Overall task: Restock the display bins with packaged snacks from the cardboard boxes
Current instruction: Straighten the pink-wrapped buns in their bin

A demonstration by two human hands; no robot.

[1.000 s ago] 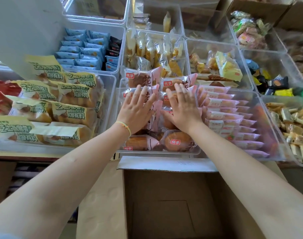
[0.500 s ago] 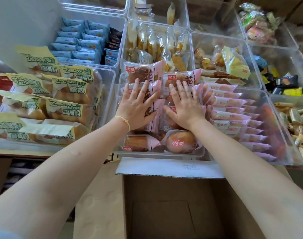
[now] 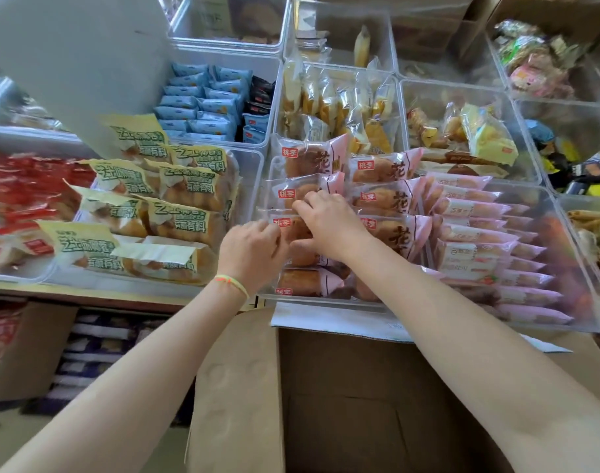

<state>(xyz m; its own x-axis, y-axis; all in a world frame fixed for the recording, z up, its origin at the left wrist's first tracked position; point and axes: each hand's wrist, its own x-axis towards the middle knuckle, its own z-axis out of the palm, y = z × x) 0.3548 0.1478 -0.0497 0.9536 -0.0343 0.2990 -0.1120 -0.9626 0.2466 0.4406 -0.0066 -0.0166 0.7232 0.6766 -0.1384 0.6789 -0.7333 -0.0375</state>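
Both hands down in the clear bin (image 3: 268,186) — left hand (image 3: 249,249) and right hand (image 3: 329,223) curled, pinching one pink bread packet (image 3: 293,230) mid-stack. Risk: neighbouring packets dragged askew, wrapper crushed by too hard a grip. Cardboard box (image 3: 244,387) open below.

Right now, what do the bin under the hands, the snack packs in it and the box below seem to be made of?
Bin: clear rigid plastic, glossy; contents show through its walls. Snack packs: thin plastic film, part clear, part pink print, crinkled with glare. Box: brown cardboard, matte, with creased flaps.
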